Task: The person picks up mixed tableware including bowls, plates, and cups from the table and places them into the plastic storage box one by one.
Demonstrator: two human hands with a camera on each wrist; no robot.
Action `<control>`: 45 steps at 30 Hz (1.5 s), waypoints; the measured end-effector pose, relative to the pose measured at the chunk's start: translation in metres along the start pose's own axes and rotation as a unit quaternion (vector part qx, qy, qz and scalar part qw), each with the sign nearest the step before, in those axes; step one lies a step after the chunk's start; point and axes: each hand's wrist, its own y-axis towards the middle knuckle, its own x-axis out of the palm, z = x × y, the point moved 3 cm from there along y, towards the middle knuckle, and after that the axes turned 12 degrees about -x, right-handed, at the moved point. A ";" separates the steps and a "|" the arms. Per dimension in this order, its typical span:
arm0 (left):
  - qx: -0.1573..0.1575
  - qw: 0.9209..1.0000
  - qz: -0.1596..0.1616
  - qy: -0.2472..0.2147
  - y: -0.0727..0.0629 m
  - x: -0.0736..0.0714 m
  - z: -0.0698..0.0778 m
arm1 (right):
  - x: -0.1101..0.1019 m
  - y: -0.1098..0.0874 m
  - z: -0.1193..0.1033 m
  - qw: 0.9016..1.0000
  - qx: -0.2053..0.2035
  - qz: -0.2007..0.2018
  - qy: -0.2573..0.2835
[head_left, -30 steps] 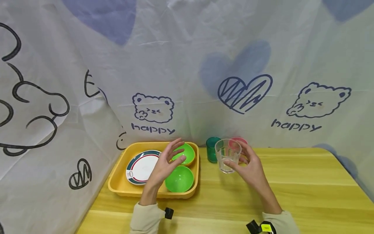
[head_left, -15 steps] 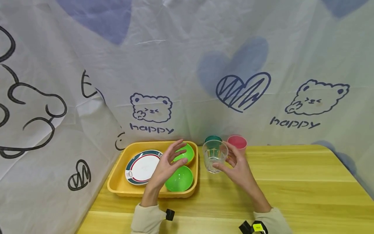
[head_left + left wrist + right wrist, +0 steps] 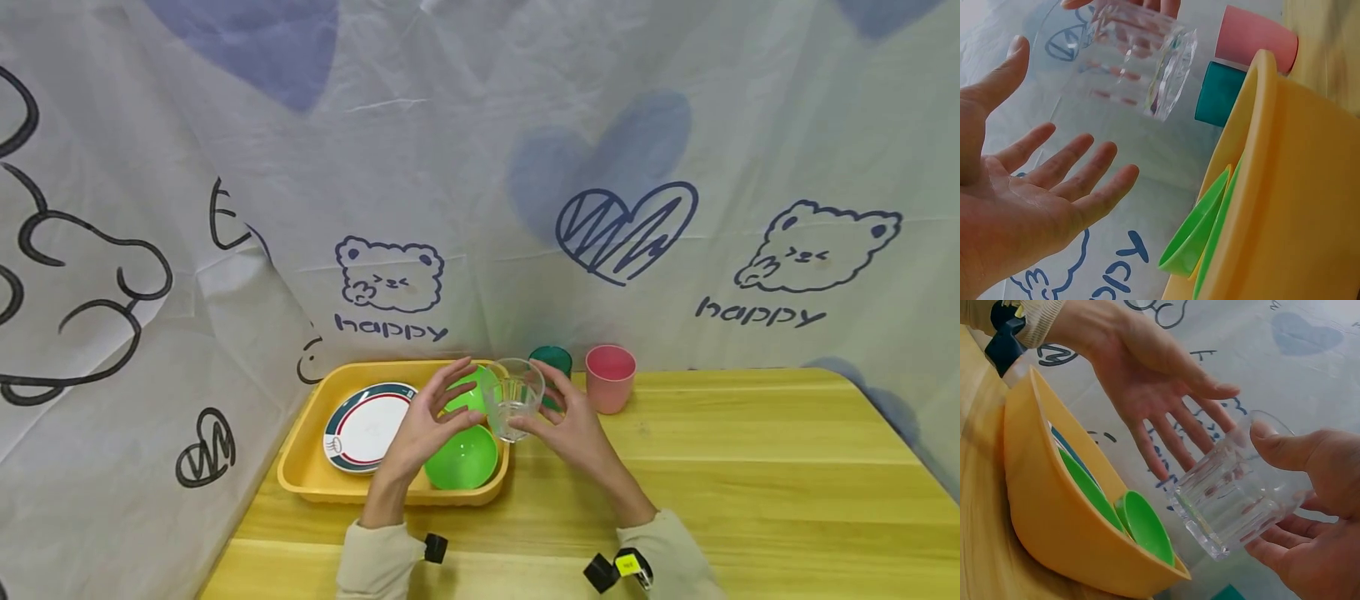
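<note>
A clear, faceted drinking glass is held upright in the air by my right hand, thumb on the near side and fingers round the far side. It overlaps the right end of the yellow tray in the head view. My left hand hovers over the tray, fingers spread and holding nothing, its palm facing the glass. Inside the tray lie a white plate with a dark green rim and green bowls, one nearer and one farther back, partly behind the left fingers.
Right of the tray, a teal cup stands near the wall cloth, partly hidden by the right hand. Beside it stands a pink cup. The wooden table stretches off to the right. A printed cloth hangs behind.
My right hand has carried the glass leftward, from in front of the teal and pink cups to the tray's right edge, close to the left hand. The left hand has stayed nearly still.
</note>
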 end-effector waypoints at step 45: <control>-0.033 0.993 0.098 0.053 -0.052 -0.081 -0.009 | -0.027 0.052 -0.003 0.946 -0.127 -0.142 -0.263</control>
